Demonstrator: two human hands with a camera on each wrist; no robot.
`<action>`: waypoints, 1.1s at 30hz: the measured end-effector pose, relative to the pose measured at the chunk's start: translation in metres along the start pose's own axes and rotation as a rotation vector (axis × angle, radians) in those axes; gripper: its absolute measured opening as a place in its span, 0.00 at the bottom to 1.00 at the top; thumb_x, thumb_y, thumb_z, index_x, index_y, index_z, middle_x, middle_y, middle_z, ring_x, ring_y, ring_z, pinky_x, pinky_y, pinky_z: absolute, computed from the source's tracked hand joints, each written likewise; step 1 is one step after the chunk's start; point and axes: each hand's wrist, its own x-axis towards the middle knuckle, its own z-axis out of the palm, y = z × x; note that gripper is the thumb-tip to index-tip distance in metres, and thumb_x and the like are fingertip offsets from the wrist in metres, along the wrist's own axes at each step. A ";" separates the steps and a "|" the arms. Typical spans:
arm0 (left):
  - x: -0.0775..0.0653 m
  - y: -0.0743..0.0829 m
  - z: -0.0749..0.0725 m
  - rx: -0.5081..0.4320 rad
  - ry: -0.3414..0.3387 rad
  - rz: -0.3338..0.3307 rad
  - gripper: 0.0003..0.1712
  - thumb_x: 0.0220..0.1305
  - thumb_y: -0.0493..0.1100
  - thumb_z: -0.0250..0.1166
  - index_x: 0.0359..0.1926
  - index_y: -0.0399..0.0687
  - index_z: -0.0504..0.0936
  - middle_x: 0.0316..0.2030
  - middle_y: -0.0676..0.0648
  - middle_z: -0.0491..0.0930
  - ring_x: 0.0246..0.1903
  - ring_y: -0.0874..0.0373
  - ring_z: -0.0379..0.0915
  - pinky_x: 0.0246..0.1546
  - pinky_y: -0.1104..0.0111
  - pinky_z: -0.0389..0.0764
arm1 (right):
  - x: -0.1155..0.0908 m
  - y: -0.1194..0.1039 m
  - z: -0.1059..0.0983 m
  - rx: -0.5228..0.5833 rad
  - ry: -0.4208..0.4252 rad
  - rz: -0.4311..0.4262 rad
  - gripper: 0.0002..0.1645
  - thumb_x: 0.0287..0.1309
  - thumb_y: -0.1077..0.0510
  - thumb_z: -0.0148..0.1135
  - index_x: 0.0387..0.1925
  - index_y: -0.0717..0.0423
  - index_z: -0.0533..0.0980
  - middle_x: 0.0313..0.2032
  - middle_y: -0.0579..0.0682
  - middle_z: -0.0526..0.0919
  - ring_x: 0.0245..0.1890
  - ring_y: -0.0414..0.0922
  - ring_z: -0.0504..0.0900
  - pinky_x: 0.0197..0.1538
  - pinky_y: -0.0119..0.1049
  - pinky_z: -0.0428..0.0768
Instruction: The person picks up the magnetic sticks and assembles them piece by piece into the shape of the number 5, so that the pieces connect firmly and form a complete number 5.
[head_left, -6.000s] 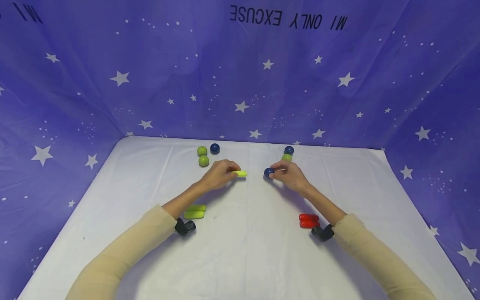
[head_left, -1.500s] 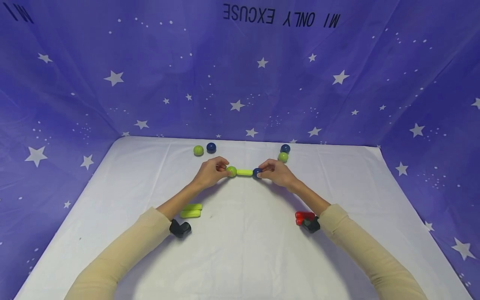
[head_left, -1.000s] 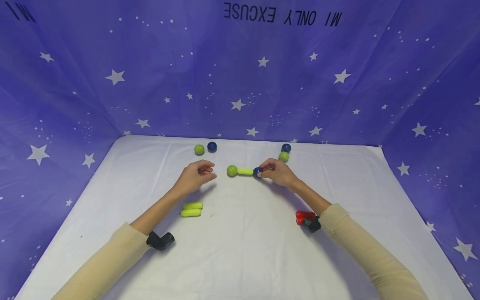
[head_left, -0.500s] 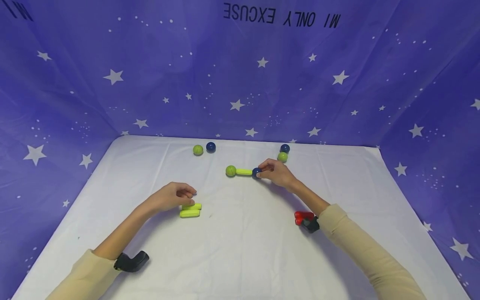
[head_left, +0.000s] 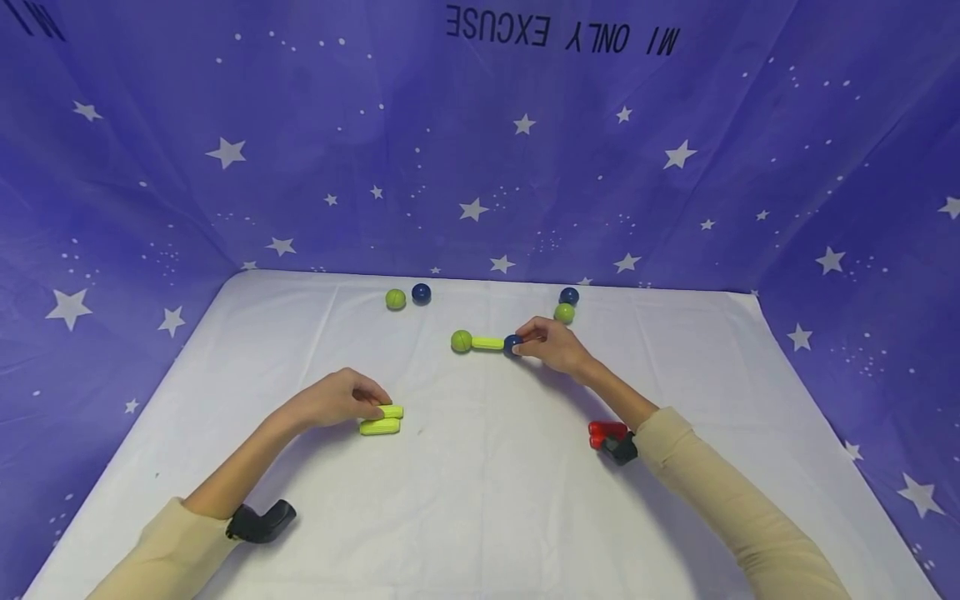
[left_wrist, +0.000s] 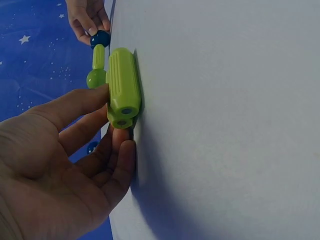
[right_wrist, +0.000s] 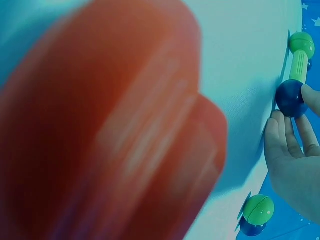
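My left hand point(head_left: 341, 398) pinches the farther of two yellow-green ribbed rods point(head_left: 392, 412) lying side by side. The nearer yellow-green rod point(left_wrist: 125, 82) shows a grey disc in its end. With thumb and fingertips, my right hand point(head_left: 555, 343) holds a dark blue ball point(right_wrist: 291, 98) on the table. That ball touches one end of another yellow-green rod point(head_left: 488, 343), and a green ball point(head_left: 461, 341) sits at its other end, so the three form a straight row. Two red rods point(head_left: 606, 432) lie below the right wrist, partly hidden by its black camera.
At the back left of the white table point(head_left: 480, 500) rest a green ball point(head_left: 395, 299) and a blue ball point(head_left: 422, 294). Another blue ball point(head_left: 569, 297) and green ball point(head_left: 564, 313) are behind the right hand. A purple starred cloth point(head_left: 480, 167) encloses the far side and both sides.
Earlier, the left hand put a green ball against the rod's end and let go. It then moved back toward the yellow-green pair and took one. The right hand has kept the blue ball.
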 end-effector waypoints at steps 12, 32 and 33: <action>0.017 0.005 0.008 -0.035 0.112 -0.020 0.13 0.65 0.39 0.67 0.48 0.37 0.85 0.39 0.48 0.84 0.37 0.56 0.77 0.38 0.63 0.77 | 0.003 0.004 -0.001 0.007 -0.006 -0.004 0.16 0.58 0.60 0.70 0.47 0.60 0.79 0.42 0.54 0.84 0.43 0.48 0.81 0.47 0.38 0.74; 0.087 0.054 0.043 -0.160 0.325 -0.173 0.17 0.61 0.42 0.71 0.47 0.35 0.85 0.29 0.49 0.86 0.28 0.58 0.81 0.31 0.70 0.78 | 0.002 -0.001 -0.002 0.000 -0.009 0.009 0.17 0.58 0.60 0.70 0.48 0.61 0.79 0.43 0.55 0.84 0.45 0.50 0.81 0.51 0.41 0.74; 0.088 0.055 0.044 -0.158 0.333 -0.180 0.16 0.60 0.42 0.71 0.47 0.36 0.86 0.29 0.49 0.85 0.28 0.58 0.81 0.31 0.70 0.78 | 0.002 -0.001 -0.002 0.003 -0.011 0.009 0.17 0.58 0.60 0.70 0.48 0.61 0.79 0.43 0.55 0.84 0.45 0.50 0.81 0.51 0.41 0.74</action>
